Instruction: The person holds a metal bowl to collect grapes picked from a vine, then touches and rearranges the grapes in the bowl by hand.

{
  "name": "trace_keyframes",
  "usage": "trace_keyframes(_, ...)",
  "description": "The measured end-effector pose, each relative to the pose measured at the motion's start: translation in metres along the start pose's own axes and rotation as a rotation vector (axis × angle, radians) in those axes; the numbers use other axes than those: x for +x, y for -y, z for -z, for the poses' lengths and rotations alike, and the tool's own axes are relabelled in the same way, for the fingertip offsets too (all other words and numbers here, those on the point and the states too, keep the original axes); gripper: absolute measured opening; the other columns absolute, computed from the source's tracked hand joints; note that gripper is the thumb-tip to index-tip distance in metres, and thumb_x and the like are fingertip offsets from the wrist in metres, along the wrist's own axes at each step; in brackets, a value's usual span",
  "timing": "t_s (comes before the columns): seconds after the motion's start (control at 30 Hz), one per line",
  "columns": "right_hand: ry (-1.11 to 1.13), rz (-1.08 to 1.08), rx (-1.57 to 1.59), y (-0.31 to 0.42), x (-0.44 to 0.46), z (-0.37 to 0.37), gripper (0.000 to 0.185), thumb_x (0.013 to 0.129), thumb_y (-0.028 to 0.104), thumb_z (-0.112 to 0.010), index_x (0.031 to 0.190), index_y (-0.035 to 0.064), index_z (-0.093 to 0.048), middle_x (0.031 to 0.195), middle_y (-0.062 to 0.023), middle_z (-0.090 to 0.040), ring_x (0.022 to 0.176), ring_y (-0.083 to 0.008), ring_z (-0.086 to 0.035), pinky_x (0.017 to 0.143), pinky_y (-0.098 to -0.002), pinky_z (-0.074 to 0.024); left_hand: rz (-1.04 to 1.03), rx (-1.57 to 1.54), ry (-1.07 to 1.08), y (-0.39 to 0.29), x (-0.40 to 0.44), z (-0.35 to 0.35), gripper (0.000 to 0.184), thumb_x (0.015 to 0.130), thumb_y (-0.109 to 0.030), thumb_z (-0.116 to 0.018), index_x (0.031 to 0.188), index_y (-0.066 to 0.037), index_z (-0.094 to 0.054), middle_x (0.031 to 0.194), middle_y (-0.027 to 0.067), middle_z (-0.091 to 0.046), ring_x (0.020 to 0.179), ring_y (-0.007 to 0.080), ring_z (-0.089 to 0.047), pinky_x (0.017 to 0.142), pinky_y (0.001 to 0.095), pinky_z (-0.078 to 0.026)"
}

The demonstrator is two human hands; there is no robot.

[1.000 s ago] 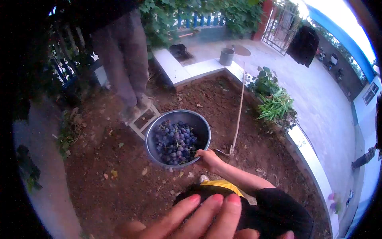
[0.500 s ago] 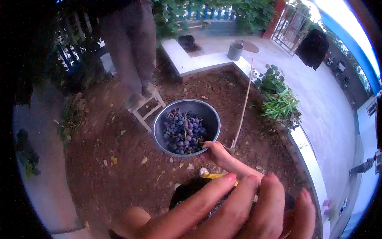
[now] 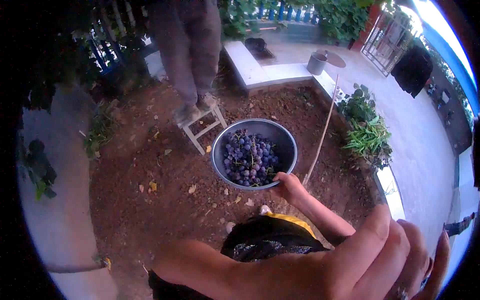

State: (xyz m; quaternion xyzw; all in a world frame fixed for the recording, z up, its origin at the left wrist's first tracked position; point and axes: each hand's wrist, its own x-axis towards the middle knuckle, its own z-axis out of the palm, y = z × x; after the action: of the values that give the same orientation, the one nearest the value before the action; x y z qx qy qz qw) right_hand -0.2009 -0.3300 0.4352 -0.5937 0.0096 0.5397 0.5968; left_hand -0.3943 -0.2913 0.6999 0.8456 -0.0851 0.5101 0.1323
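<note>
Grey paving (image 3: 55, 210) runs along the left of your view, bordering brown soil (image 3: 125, 200) strewn with leaves. Farther off, still left of centre, another person (image 3: 192, 50) in dark trousers stands with both feet on a low, pale stool (image 3: 220, 117). In the middle, just to the near right of that stool, you have a round grey bowl (image 3: 286, 150) above the soil, its opening towards you and dark purple grapes (image 3: 252, 160) heaped inside. Your right hand (image 3: 289, 186) grasps its near right rim, the thumb over the edge. Beyond that hand, a thin pole (image 3: 322, 132) leans upward to the right, and leafy plants (image 3: 367, 135) grow along the bed's right border. Your left arm crosses the near foreground, bringing your left hand (image 3: 380, 255) to the near right, fingers bent and close together; you cannot tell whether they grip anything.
</note>
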Motion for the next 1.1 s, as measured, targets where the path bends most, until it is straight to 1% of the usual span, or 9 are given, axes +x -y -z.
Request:
trace_keyframes(0.03,-0.003,0.017,0.015,0.000,-0.002,-0.003,0.013,0.070,0.013,-0.048,0.078,0.0029,-0.049,0.067,-0.0067,-0.054,0.056,-0.0167,-0.054,0.051,-0.0285,-0.0488,0.005,-0.016,-0.002,0.001,0.000,0.000,0.025,0.080,-0.017,-0.049,0.104,-0.008,-0.049,0.080,0.0119,-0.058,0.071,0.0178,-0.060,0.060,0.0304,-0.049)
trace_keyframes(0.37,-0.004,0.001,-0.012,-0.003,0.004,0.000,0.015,0.068,0.014,-0.050,0.077,0.0024,-0.050,0.067,-0.0075,-0.056,0.055,-0.0162,-0.055,0.046,-0.0250,-0.0440,0.072,-0.307,-0.005,0.011,0.003,0.000,0.022,0.080,-0.012,-0.048,0.101,-0.005,-0.051,0.079,0.0125,-0.058,0.071,0.0169,-0.059,0.061,0.0295,-0.048)
trace_keyframes(0.53,0.079,0.101,0.099,-0.001,-0.003,-0.005,0.018,0.073,0.014,-0.049,0.086,0.0025,-0.054,0.076,-0.0073,-0.058,0.063,-0.0174,-0.056,0.053,-0.0290,-0.0467,0.569,-0.665,0.113,0.042,-0.024,-0.040,0.021,0.080,-0.010,-0.047,0.100,-0.004,-0.052,0.079,0.0128,-0.058,0.071,0.0164,-0.059,0.061,0.0290,-0.048)
trace_keyframes(0.67,0.049,0.126,-0.237,-0.004,0.017,0.010,0.023,0.071,0.016,-0.049,0.089,0.0013,-0.053,0.077,-0.0074,-0.057,0.067,-0.0180,-0.055,0.056,-0.0307,-0.0453,1.098,-0.951,0.456,0.059,-0.137,-0.132,0.018,0.081,-0.014,-0.049,0.090,0.002,-0.055,0.075,0.0068,-0.058,0.071,0.0104,-0.055,0.065,0.0239,-0.045)
trace_keyframes(0.73,0.066,0.052,0.075,-0.012,0.025,0.008,0.020,0.069,0.015,-0.049,0.083,0.0007,-0.051,0.069,-0.0075,-0.055,0.057,-0.0195,-0.053,0.052,-0.0299,-0.0453,1.179,-1.112,0.658,0.061,-0.172,-0.156,0.023,0.082,-0.019,-0.049,0.087,0.002,-0.055,0.075,0.0056,-0.058,0.069,0.0114,-0.055,0.066,0.0248,-0.045)
trace_keyframes(0.83,0.002,0.037,0.020,0.011,0.002,-0.008,0.017,0.072,0.009,-0.045,0.083,-0.0031,-0.049,0.077,-0.0129,-0.057,0.068,-0.0238,-0.057,0.056,-0.0274,-0.0460,1.187,-0.858,0.809,0.055,-0.201,-0.181,0.031,0.081,-0.027,-0.051,0.096,0.000,-0.052,0.089,0.0077,-0.056,0.078,0.0129,-0.054,0.071,0.0259,-0.044)
trace_keyframes(0.97,0.119,0.120,0.059,0.031,0.001,-0.018,0.020,0.073,0.010,-0.044,0.088,-0.0029,-0.047,0.083,-0.0140,-0.057,0.074,-0.0249,-0.058,0.057,-0.0258,-0.0453,1.470,-1.349,0.611,0.043,-0.182,-0.193,0.044,0.079,-0.032,-0.054,0.110,-0.003,-0.042,0.107,0.0096,-0.049,0.094,0.0162,-0.050,0.081,0.0305,-0.041)
trace_keyframes(1.03,0.212,0.122,0.083,0.042,-0.002,-0.026,0.023,0.073,0.011,-0.044,0.093,-0.0023,-0.047,0.087,-0.0135,-0.058,0.076,-0.0237,-0.058,0.060,-0.0239,-0.0439,1.683,-1.946,0.347,0.044,-0.165,-0.197,0.055,0.076,-0.036,-0.056,0.118,-0.006,-0.034,0.119,0.0091,-0.040,0.107,0.0202,-0.041,0.090,0.0363,-0.034)
trace_keyframes(1.1,0.188,0.132,0.072,0.051,-0.018,-0.038,0.024,0.073,0.011,-0.043,0.094,-0.0020,-0.047,0.087,-0.0134,-0.058,0.077,-0.0234,-0.058,0.061,-0.0237,-0.0436,1.638,-2.099,0.288,0.033,-0.165,-0.207,0.054,0.076,-0.037,-0.055,0.117,-0.007,-0.035,0.120,0.0088,-0.040,0.109,0.0216,-0.039,0.092,0.0380,-0.031)
